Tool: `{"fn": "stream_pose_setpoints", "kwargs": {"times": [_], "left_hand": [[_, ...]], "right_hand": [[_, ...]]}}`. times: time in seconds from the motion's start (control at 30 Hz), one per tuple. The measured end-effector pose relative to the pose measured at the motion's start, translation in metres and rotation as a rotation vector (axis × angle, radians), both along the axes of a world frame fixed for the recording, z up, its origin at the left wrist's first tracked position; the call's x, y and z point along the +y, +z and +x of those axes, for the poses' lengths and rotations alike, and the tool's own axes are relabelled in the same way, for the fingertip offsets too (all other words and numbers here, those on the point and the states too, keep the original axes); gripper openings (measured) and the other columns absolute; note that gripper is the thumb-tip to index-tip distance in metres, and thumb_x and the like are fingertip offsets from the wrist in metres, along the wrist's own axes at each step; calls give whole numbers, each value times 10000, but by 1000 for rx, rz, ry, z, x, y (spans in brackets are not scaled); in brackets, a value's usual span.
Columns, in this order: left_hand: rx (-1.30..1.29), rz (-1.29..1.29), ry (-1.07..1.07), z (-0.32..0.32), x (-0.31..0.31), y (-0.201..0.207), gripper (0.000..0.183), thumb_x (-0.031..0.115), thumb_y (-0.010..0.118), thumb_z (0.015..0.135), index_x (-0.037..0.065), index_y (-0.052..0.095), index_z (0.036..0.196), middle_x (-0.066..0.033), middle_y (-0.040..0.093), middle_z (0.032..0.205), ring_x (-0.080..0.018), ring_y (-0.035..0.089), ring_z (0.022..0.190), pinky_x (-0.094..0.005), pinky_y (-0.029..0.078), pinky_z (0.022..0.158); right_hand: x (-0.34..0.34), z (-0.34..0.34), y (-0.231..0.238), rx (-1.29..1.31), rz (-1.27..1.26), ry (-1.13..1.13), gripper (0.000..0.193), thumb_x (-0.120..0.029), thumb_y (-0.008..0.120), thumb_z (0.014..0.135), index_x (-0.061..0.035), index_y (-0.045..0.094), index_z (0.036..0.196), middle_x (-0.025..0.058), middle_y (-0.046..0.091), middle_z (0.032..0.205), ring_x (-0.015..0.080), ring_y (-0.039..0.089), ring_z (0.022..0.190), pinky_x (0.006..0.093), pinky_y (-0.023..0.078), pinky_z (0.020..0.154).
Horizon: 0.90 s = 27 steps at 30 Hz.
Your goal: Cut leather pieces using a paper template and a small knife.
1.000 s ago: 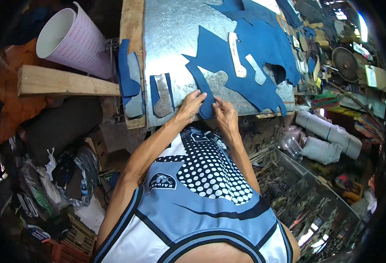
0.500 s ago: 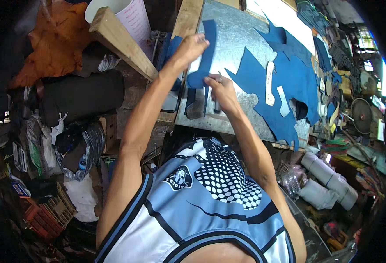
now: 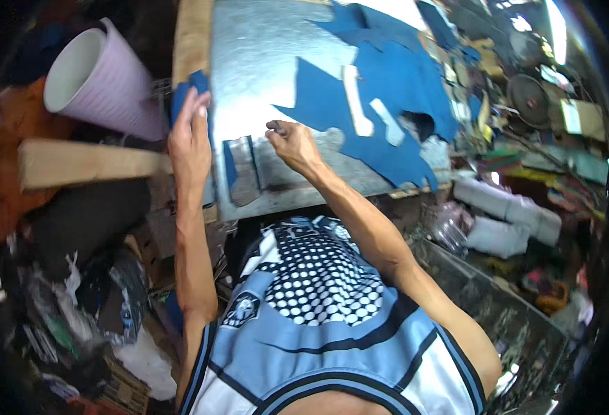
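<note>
1. The left hand [image 3: 191,138] is at the left edge of the counter [image 3: 249,76], with its fingers nearly straight and near to one another. It lies over the blue pieces [image 3: 179,104], on the wooden border [image 3: 191,41]; whether it grips them or only presses, I cannot tell.
2. The blue pieces show partly around this hand, and one end comes out past the fingertips.
3. The right hand [image 3: 296,146] is bent and clamped on a small dark tool [image 3: 275,128], above the metal surface. The exact kind of tool is too blurred to tell.
4. Between the two hands, nearer to the person's body, a grey template [image 3: 246,176] lies on the counter, with a narrow blue strip [image 3: 230,169] along its left side.
5. To the right of the right hand, a large blue sheet [image 3: 415,76] with irregular edges is spread out. On it rest a long white template [image 3: 353,97] and a shorter pale template [image 3: 387,124], just beside each other but apart.
6. Left of the counter are a wooden beam [image 3: 90,164] and a pale, rolled container [image 3: 114,83].
</note>
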State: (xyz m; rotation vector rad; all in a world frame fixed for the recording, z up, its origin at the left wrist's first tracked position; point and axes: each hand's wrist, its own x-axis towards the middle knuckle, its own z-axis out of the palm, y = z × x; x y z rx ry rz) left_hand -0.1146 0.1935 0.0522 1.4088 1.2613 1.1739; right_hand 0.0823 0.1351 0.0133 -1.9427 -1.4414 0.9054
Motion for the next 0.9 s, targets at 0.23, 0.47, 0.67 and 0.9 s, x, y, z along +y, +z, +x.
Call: {"fn": "stream_pose_setpoints", "kwargs": {"times": [0.23, 0.47, 0.67, 0.9], "left_hand": [[395, 212, -417, 101, -54, -68, 305, 105, 538, 981, -47, 636, 1226, -249, 643, 1235, -372, 609, 1184, -433, 471, 1021], [848, 256, -387, 172, -51, -104, 489, 257, 613, 953, -18, 539, 1351, -258, 432, 1473, -447, 339, 1408, -597, 268, 1131], [1027, 129, -130, 189, -40, -111, 592, 397, 552, 982, -18, 492, 1400, -265, 357, 1530, -440, 252, 1457, -621, 171, 1159], [1072, 18, -41, 205, -44, -105, 816, 566, 592, 916, -27, 427, 1451, -296, 263, 1564, -474, 186, 1470, -628, 135, 1169]], "right_hand": [[-44, 169, -10, -736, -80, -121, 443, -381, 728, 854, -29, 623, 1102, 226, 602, 1087, 448, 668, 878, 528, 551, 731], [-47, 205, -15, -568, -120, -45, 544, -396, 781, 798, 17, 608, 1107, 271, 600, 1136, 473, 654, 926, 542, 536, 789], [-46, 253, -16, -160, -227, -76, 387, -320, 763, 825, 17, 634, 964, 217, 682, 856, 363, 677, 816, 464, 512, 714], [-51, 321, -7, 387, -92, -304, 156, -206, 677, 935, -50, 661, 936, 11, 634, 738, 53, 503, 540, 221, 388, 453]]}}
